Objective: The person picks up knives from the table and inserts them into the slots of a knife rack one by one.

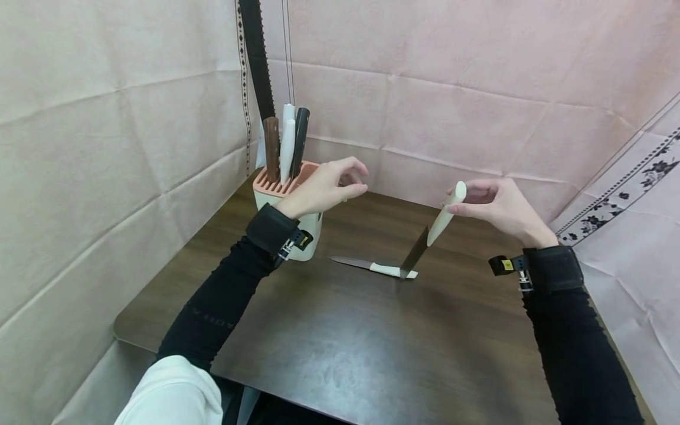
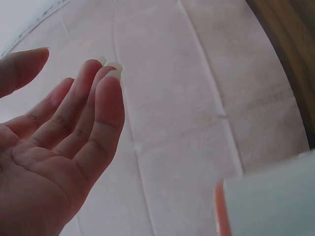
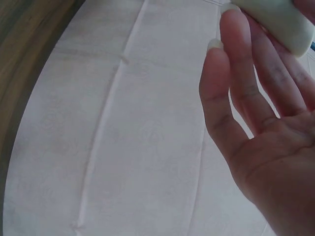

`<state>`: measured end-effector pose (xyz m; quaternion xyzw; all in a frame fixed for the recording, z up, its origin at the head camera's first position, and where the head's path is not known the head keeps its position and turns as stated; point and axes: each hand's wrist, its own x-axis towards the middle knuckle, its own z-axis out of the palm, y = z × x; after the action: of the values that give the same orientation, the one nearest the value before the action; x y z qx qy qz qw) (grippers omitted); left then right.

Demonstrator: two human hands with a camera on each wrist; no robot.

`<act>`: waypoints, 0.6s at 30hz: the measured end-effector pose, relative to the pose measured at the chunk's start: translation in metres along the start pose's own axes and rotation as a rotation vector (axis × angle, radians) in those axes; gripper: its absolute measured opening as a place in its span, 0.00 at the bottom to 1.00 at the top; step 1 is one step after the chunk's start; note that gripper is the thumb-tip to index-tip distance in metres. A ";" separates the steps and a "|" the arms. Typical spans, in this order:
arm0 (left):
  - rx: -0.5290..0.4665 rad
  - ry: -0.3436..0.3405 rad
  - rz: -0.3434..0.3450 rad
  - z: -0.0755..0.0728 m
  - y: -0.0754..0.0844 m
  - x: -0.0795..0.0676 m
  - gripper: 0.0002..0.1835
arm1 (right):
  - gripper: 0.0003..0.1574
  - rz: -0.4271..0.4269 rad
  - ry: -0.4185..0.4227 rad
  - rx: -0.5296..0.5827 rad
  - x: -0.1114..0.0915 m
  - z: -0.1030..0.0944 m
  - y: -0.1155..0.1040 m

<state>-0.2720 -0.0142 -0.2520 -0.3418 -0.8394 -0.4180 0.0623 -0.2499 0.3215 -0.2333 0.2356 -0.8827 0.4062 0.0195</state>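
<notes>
My right hand pinches the pale handle of a kitchen knife, its dark blade pointing down and left. In the right wrist view only part of that handle shows, at the top by the fingertips. The blade's lower end overlaps the white handle of a second knife, which lies flat on the table. My left hand, fingers loosely bent and holding nothing, is in front of the knife block and partly covers it. In the left wrist view the hand is bare.
Several knives stand in the block: a brown handle, a white handle and a black handle among them. The dark wooden table meets cloth-covered walls at the back and left.
</notes>
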 end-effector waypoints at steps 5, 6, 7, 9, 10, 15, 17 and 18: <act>0.012 -0.020 -0.015 0.009 0.002 0.002 0.15 | 0.20 0.042 0.042 0.001 0.005 0.003 -0.006; 0.014 -0.022 -0.017 0.010 0.002 0.002 0.15 | 0.21 0.048 0.049 -0.002 0.006 0.003 -0.007; 0.014 -0.024 -0.016 0.011 0.002 0.002 0.15 | 0.21 0.054 0.052 0.002 0.007 0.004 -0.008; 0.011 -0.030 -0.017 0.013 0.002 0.003 0.16 | 0.21 0.058 0.058 0.005 0.009 0.005 -0.009; 0.009 -0.035 -0.016 0.015 0.002 0.003 0.16 | 0.22 0.063 0.059 0.009 0.010 0.005 -0.010; 0.000 -0.057 0.003 0.021 0.001 0.006 0.16 | 0.24 0.081 0.055 0.048 0.015 0.009 -0.013; -0.001 -0.065 0.014 0.023 0.001 0.008 0.16 | 0.24 0.082 0.052 0.077 0.018 0.011 -0.015; 0.001 -0.069 0.019 0.024 0.001 0.009 0.16 | 0.25 0.081 0.050 0.092 0.019 0.011 -0.016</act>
<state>-0.2732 0.0088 -0.2632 -0.3638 -0.8379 -0.4051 0.0375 -0.2582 0.2966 -0.2254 0.1900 -0.8711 0.4525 0.0143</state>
